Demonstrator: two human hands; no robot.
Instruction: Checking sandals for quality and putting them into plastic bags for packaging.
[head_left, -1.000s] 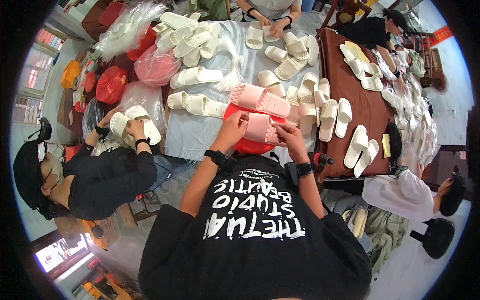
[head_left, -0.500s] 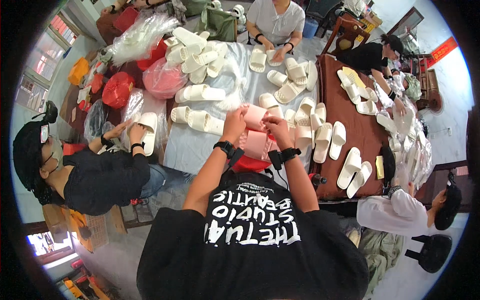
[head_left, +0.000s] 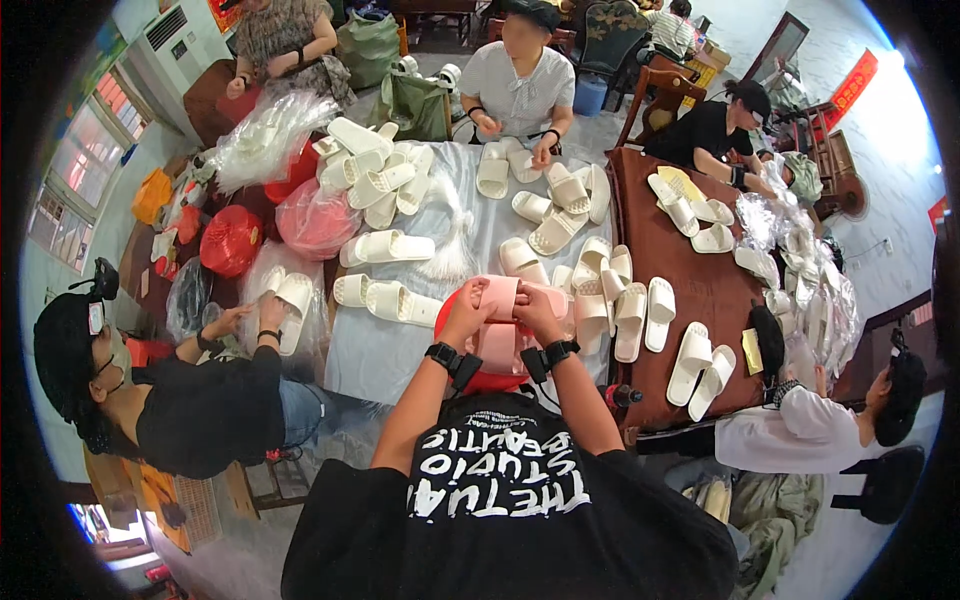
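Observation:
My left hand (head_left: 468,314) is closed on the left side of a pink slipper (head_left: 499,292), at its wide strap. On the other side my right hand (head_left: 537,310) has its fingers curled in at the pink slippers; a second pink one (head_left: 550,298) shows just behind it. Below my hands, between my wrists, another pink slipper (head_left: 497,346) lies on something round and red (head_left: 488,382), mostly covered. Pale pink and cream slippers (head_left: 592,316) lie to the right of my right hand.
Cream slippers lie in a heap (head_left: 375,180) at the far left and in pairs on the brown table (head_left: 660,370) at right. White ties (head_left: 452,235) lie on the plastic-covered table. A dark bottle (head_left: 624,396) stands by my right forearm. Several co-workers sit around.
The view has tilted up, so the far side shows more. My hands have moved closer together around the pink slippers, and the upper slipper sits lower between them.

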